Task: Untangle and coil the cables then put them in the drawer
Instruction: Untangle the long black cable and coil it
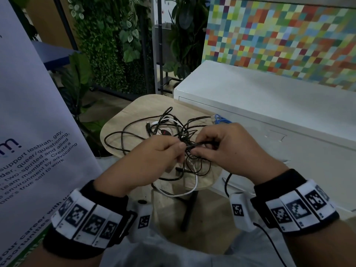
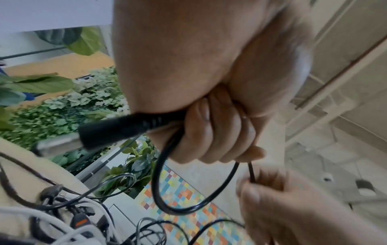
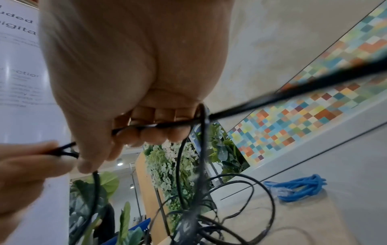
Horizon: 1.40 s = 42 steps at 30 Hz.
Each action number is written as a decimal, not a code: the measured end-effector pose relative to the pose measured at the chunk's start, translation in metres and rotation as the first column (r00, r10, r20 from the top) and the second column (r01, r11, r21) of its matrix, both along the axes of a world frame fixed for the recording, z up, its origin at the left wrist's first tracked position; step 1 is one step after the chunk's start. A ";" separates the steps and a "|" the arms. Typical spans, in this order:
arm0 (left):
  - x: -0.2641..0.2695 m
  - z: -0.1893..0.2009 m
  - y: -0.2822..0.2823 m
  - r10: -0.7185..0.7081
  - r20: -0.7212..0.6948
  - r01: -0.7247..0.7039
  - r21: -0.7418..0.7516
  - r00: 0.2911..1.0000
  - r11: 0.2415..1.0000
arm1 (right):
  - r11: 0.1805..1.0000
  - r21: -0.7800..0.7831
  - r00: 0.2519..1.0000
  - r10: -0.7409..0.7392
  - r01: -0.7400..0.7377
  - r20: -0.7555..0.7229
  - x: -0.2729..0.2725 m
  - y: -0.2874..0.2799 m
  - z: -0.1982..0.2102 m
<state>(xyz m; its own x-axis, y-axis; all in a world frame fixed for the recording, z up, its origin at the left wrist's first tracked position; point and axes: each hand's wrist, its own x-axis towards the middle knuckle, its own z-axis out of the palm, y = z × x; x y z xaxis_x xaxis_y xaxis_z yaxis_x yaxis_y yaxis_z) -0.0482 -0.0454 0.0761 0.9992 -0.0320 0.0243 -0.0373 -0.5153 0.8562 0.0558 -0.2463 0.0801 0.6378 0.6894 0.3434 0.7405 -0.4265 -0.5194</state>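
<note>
Both hands work a black cable [image 1: 194, 145] above the tangle [image 1: 165, 130] on the small wooden surface [image 1: 117, 120]. The left hand [image 1: 152, 160] has its fingers curled round the cable just behind its plug [image 2: 113, 131], with a short loop hanging below. The right hand [image 1: 231, 149] pinches the same cable a little further along, fingers [image 3: 146, 132] curled over it. The rest of the black and white cables lie knotted across the middle of the surface, a white one [image 1: 192, 187] drooping over the near edge. A blue cable [image 1: 221, 119], already bundled, sits at the far right edge beside the white cabinet [image 1: 269, 105].

These cords look light, limp and springy, so they will likely snag rather than slide. Holding at the stiff plug end and feeding it back through the loops seems the safer way; a hard pull would probably tighten the knot
</note>
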 end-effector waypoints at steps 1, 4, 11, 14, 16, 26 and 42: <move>-0.001 0.002 0.003 0.035 -0.005 -0.036 -0.073 0.999 0.997 | 1.000 -0.024 1.000 -0.015 0.015 0.001 0.003 -0.002 -0.003; -0.003 0.007 0.014 0.058 -0.022 -0.062 -0.352 0.998 0.934 | 0.998 -0.032 0.998 -0.057 0.056 -0.030 0.008 -0.008 -0.012; 0.000 0.020 0.008 0.078 -0.065 -0.099 -0.791 0.995 0.604 | 0.967 0.251 0.925 0.049 0.051 -0.378 -0.001 0.008 -0.017; 0.002 0.020 0.006 0.083 -0.058 -0.092 -0.861 0.995 0.501 | 0.929 0.356 0.767 0.156 0.100 -0.622 -0.004 0.013 -0.015; 0.002 0.018 0.008 0.079 -0.054 -0.084 -0.888 0.995 0.452 | 0.943 0.320 0.750 0.147 0.090 -0.645 -0.002 0.010 -0.014; 0.000 0.021 0.011 0.242 0.089 0.008 -0.949 0.966 0.316 | 0.998 -0.058 0.946 -0.040 0.023 -0.321 0.007 0.002 -0.029; 0.002 0.028 0.054 0.724 0.067 -0.231 -0.924 0.686 0.304 | 0.969 -0.234 0.990 -0.106 0.081 -0.095 0.005 -0.020 -0.049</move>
<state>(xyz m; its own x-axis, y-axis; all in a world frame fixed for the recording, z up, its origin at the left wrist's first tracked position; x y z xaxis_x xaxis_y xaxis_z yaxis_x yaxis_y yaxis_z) -0.0464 0.0085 0.1042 0.6765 0.7288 0.1059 -0.4973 0.3460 0.7956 0.0607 -0.2663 0.0308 0.7277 0.6771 0.1100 0.6375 -0.6082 -0.4729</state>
